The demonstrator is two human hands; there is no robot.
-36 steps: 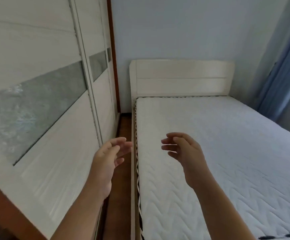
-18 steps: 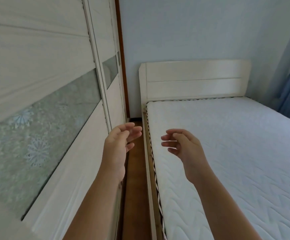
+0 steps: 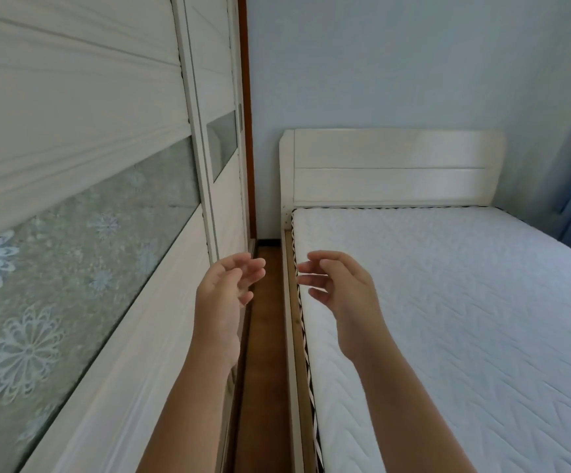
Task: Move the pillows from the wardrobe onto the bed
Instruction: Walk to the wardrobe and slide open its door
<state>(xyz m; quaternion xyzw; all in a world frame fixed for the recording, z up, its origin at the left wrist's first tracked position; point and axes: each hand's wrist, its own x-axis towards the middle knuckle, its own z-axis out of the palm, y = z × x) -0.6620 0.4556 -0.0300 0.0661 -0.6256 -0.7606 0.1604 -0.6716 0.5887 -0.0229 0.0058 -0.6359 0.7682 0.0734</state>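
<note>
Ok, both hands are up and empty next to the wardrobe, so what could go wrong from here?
1. The wardrobe doors look shut and no pillows show, so the wrong door could get slid first.
2. The floor strip between wardrobe and bed is narrow; a bulky pillow may catch on the bed frame.
3. The left hand is close to the door edge and could get pinched.

2 bare forearms, no sleeves; left hand (image 3: 224,298), right hand (image 3: 340,291) ringless.

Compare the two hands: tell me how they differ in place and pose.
The left hand hangs by the wardrobe door, over the floor strip; the right hand hangs over the mattress edge. The left palm faces right, the right palm left. Both are open, fingers loosely curled, empty.
</note>
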